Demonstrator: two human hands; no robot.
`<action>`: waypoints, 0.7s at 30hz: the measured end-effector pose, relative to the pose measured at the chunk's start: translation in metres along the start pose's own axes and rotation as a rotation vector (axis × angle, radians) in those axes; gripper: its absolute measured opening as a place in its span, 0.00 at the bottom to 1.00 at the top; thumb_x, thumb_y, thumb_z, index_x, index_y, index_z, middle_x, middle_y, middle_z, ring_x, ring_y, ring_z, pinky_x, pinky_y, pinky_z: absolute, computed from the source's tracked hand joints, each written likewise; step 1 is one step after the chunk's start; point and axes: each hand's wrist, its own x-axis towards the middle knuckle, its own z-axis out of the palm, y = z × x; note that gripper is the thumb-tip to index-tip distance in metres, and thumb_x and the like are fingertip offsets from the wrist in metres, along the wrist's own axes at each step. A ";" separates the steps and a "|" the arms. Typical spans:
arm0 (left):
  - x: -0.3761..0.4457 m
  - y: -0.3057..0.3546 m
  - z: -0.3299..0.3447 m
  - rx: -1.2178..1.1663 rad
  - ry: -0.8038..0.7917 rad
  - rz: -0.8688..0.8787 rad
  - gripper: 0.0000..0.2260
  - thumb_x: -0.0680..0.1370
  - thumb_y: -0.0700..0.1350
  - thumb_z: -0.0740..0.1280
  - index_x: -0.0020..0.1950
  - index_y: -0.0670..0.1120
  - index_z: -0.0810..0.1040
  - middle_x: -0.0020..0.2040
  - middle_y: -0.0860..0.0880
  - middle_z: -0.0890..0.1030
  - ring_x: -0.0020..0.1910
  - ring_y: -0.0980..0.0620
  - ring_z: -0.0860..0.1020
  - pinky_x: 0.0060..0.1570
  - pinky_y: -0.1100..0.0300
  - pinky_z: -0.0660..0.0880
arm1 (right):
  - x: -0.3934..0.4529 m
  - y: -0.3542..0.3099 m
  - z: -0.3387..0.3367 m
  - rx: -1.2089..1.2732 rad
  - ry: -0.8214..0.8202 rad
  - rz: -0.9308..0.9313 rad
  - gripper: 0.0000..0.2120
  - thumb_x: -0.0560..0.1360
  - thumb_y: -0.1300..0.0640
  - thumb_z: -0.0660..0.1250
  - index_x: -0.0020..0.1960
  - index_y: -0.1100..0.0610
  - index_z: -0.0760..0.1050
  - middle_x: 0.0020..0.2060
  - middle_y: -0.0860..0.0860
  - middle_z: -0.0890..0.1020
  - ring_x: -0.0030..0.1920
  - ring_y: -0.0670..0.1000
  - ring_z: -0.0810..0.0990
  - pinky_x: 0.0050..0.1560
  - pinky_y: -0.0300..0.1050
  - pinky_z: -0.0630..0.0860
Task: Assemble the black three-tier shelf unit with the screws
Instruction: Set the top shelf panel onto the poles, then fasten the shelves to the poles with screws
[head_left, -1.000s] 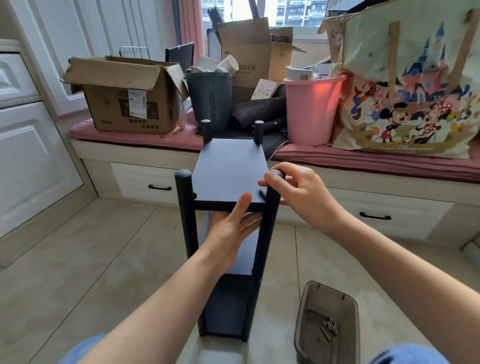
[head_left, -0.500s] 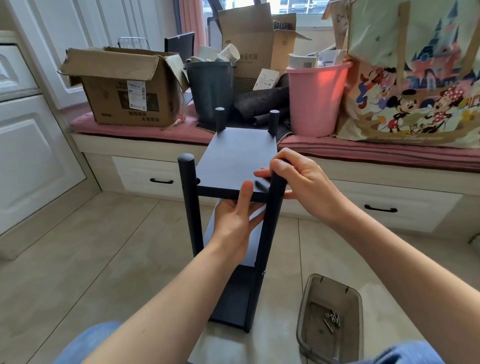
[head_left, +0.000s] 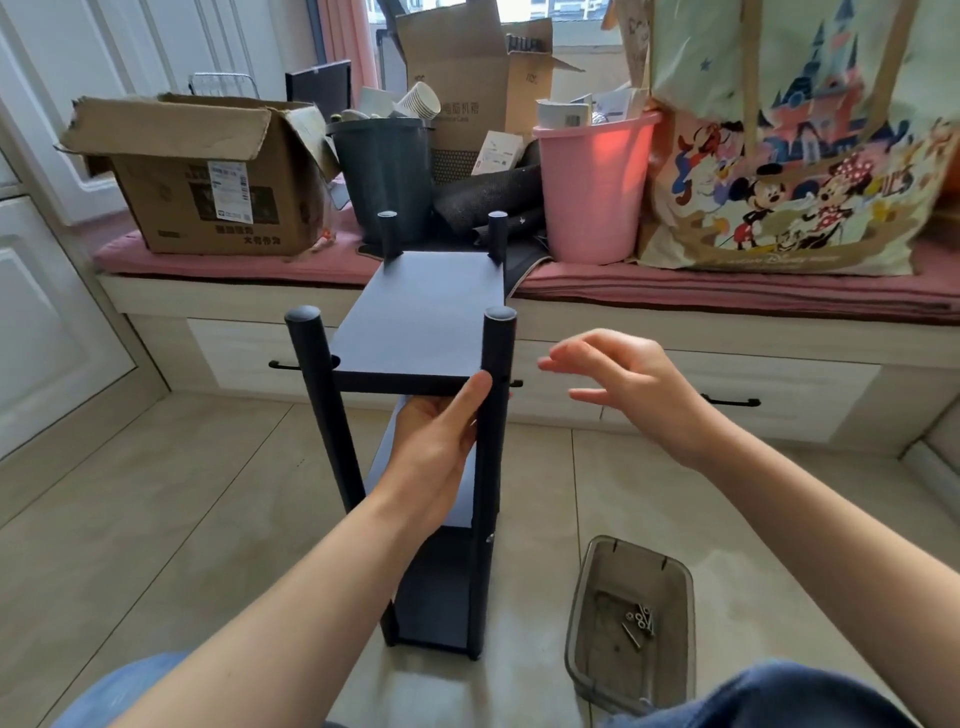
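Shelf unit (head_left: 415, 415) upright on floor, all four posts in, three tiers visible. Left hand (head_left: 434, 447) still under front edge of top board (head_left: 423, 317), thumb up against near-right post (head_left: 496, 415), fingers hidden below, so grip unclear. Right hand (head_left: 631, 384), on that post's top half a second ago, now off it, fingers spread, holding nothing. Screw stub (head_left: 515, 384) possibly protruding there, blurred. Tray (head_left: 582, 623) with spare screws (head_left: 640, 621) lower right: next fastener likely

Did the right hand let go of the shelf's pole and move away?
Yes. The right hand left the near right post of the shelf unit and now hovers open to the right of it, in front of the drawer.
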 end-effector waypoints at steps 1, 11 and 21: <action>0.000 0.000 0.001 0.003 0.001 0.001 0.22 0.73 0.51 0.71 0.61 0.38 0.80 0.52 0.43 0.85 0.56 0.45 0.83 0.52 0.61 0.79 | -0.005 0.013 -0.010 -0.031 -0.003 0.038 0.10 0.82 0.55 0.62 0.56 0.58 0.79 0.50 0.49 0.86 0.55 0.44 0.83 0.56 0.49 0.81; 0.002 -0.008 0.030 0.010 0.069 0.011 0.24 0.68 0.54 0.74 0.58 0.40 0.81 0.52 0.45 0.86 0.55 0.46 0.84 0.52 0.60 0.79 | -0.042 0.173 -0.037 -0.321 -0.229 0.462 0.05 0.80 0.59 0.65 0.51 0.56 0.80 0.43 0.50 0.86 0.48 0.48 0.85 0.52 0.48 0.82; 0.004 -0.017 0.039 0.038 0.036 0.052 0.08 0.73 0.53 0.71 0.43 0.50 0.87 0.46 0.51 0.86 0.54 0.49 0.84 0.51 0.61 0.79 | -0.068 0.336 0.012 -0.772 -0.521 0.723 0.08 0.77 0.61 0.64 0.55 0.61 0.77 0.54 0.58 0.82 0.56 0.55 0.81 0.48 0.42 0.74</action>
